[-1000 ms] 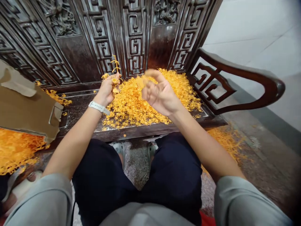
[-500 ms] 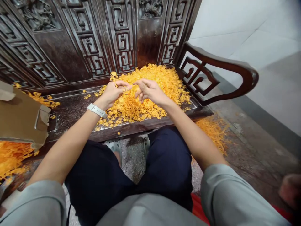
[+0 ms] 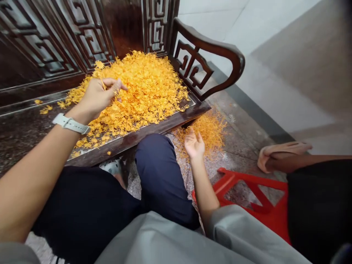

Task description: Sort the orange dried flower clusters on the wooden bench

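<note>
My left hand (image 3: 96, 96), with a pale watch on its wrist, is closed in a pinch above the bench seat. Between its thumb and fingers are thin yellow plastic flower pieces (image 3: 103, 84); how many, I cannot tell. Beneath and beyond it spreads a big heap of small yellow plastic flowers (image 3: 145, 88). Low down beside my knee, my right hand (image 3: 194, 146) is palm up with its fingers apart, holding nothing that I can see. It is at the near edge of a pile of thin orange-yellow strands (image 3: 211, 128) on the floor.
The dark carved wooden bench (image 3: 121, 140) has a curved armrest (image 3: 233, 55) at its right end. A red plastic stool (image 3: 264, 205) stands at the right, and another person's leg and sandalled foot (image 3: 277, 156) extend beside it. A pale wall rises behind.
My right hand has left my left hand and dropped to the strands on the floor. The view has turned right, bringing the red stool and the other person's foot into sight.
</note>
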{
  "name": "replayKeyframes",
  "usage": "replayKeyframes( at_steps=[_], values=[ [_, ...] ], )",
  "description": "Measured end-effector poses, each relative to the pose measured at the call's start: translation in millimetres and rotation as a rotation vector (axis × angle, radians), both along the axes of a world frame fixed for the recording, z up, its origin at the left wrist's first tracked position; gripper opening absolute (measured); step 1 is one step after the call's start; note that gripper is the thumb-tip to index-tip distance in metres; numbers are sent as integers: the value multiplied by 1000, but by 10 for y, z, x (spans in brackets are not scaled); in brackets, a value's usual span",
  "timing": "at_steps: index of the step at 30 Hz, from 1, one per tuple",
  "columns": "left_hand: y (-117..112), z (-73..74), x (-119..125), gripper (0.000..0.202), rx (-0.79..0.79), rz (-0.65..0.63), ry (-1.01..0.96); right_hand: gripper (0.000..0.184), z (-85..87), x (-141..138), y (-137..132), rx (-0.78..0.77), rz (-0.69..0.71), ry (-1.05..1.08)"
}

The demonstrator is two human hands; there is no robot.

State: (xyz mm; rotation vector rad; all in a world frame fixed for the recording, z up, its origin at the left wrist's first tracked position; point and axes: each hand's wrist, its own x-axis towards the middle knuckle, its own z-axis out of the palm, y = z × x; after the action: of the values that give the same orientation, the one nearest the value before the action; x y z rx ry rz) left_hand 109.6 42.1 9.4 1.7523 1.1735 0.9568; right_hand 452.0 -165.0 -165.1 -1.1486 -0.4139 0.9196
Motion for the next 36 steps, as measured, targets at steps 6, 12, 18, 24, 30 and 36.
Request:
replayKeyframes(
  at_steps=[6, 12, 18, 24, 30, 36],
  values=[
    [-18, -75, 221, 57, -46, -7, 81, 53, -21, -239, 904, -142, 156, -879],
    [-160, 38, 375, 39, -10, -69, 110, 14, 427, -76, 1548, -174, 379, -1617],
    [-101, 23, 470, 28, 45, -29, 39, 23, 883, -61, 1673, 259, 197, -1220],
    [-189, 68, 632, 25, 133, -75, -156, 44, 1408, -474, 1543, 366, 256, -707],
    [-345, 161, 629, 29, 134, -75, -292, 44, 1687, -1037, 1381, 354, 432, -437],
    [-284, 211, 291, 27, 64, 3, -333, 49, 1918, -1362, 1534, 273, 512, -445]
  ],
)
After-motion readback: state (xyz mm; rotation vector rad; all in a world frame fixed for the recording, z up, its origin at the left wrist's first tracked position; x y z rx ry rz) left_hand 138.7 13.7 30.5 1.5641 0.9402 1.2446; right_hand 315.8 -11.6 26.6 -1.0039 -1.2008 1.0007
